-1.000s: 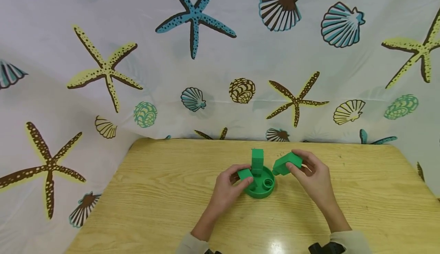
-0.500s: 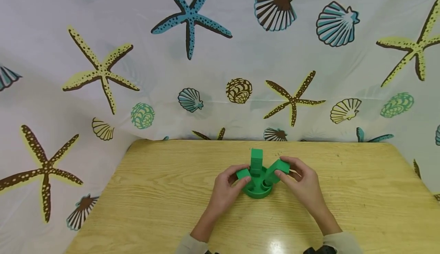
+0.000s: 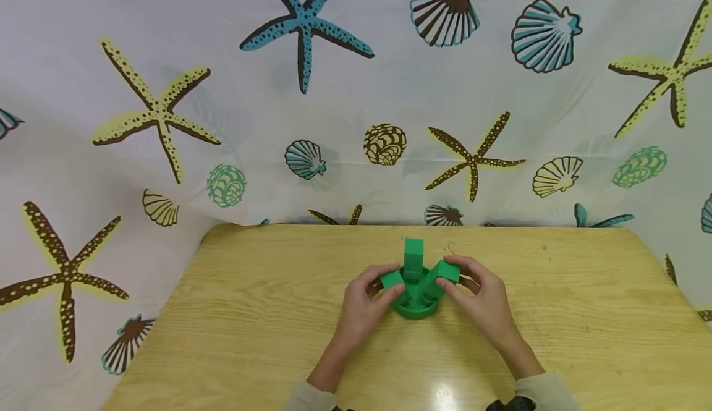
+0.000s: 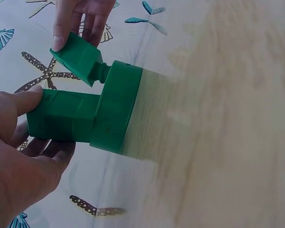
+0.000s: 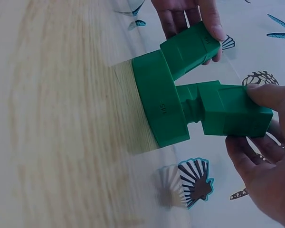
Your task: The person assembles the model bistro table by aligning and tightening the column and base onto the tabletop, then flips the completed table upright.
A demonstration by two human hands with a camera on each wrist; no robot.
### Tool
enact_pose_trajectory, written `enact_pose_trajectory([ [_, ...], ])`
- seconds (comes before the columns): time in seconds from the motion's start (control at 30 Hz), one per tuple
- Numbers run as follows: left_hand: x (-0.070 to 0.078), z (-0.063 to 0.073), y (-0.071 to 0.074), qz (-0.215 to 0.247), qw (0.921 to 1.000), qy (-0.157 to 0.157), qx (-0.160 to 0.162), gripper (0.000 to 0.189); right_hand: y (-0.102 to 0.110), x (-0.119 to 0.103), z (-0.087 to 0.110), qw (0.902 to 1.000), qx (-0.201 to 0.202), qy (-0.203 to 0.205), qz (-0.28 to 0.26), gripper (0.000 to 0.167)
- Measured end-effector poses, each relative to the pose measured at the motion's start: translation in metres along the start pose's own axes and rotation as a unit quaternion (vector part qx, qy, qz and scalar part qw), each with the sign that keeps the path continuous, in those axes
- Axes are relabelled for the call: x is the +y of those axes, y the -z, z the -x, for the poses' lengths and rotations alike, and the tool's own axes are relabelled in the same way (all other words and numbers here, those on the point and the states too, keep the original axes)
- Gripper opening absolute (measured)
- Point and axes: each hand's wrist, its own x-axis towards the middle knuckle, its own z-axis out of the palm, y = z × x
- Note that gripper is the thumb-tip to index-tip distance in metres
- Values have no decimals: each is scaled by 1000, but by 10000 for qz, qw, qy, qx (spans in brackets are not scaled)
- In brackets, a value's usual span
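Note:
A round green base with a raised rim sits on the table. My left hand grips a green block standing on the base's left side; in the left wrist view that block meets the base. Between thumb and fingers, my right hand holds a second green block that leans over the base's right side. In the right wrist view its narrow threaded-looking neck reaches the base, and part of the neck still shows. A third green block stands upright at the back.
The light wooden table extends to both sides of the base. Behind and to the left hangs a white cloth printed with starfish and shells.
My right hand has carried its block left and down onto the base, turning it from nearly level to leaning upright. My left hand keeps its grip on the left block.

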Motion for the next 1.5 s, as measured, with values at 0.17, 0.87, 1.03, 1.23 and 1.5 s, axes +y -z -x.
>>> enact_pose_trajectory([
  [0.17, -2, 0, 1, 63, 10000, -51, 2, 37, -5, 4, 2, 9996, -155, 84, 202, 38],
  [0.87, -3, 0, 2, 62, 9999, -86, -44, 39, 22, 3, -1, 9867, -1491, -473, -450, 47],
  [1.03, -3, 0, 2, 22, 10000, -51, -24, 40, 26, 0, -2, 9862, -1601, -340, -233, 46],
  [1.23, -4, 0, 2, 8, 9999, -99, -32, 40, 34, 2, -3, 9810, -1914, -137, -293, 40],
  [1.5, -5, 1, 3, 22, 10000, -85, -27, 39, 34, 6, -3, 9784, -1988, 46, -566, 38],
])
